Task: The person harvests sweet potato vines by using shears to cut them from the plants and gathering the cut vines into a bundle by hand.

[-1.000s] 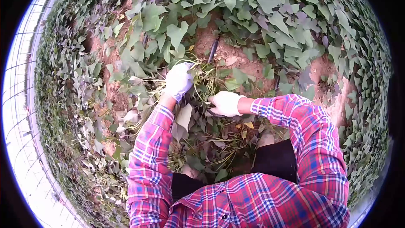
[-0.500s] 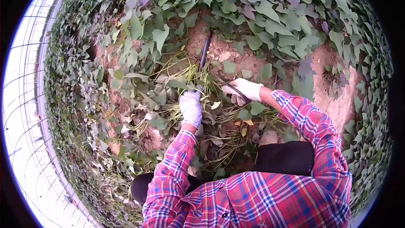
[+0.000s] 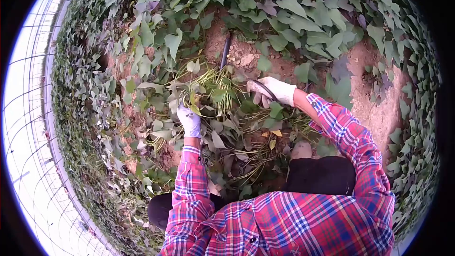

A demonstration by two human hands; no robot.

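My left hand (image 3: 190,122), in a white glove, is closed on leafy sweet potato vines (image 3: 220,90); leaves cover its fingertips. The bunch's yellow-green stems fan out to the right of that hand. My right hand (image 3: 277,91), also gloved, grips a slim dark tool that looks like a sickle (image 3: 261,86). Its thin front part points up and left toward the stems, partly lost against the soil. Between the hands, the stem ends hang over a mat of wilted leaves.
A black hose (image 3: 226,52) lies on bare reddish soil (image 3: 246,57) just beyond the bunch. Dense green vines (image 3: 303,14) spread ahead and to both sides. Wire fencing (image 3: 28,128) runs along the left edge. My dark-clothed knee (image 3: 320,175) is below the right hand.
My left hand has moved left and slightly away from the hose, drawing the vine bunch along and spreading its stems. The right hand has risen slightly, still holding the tool.
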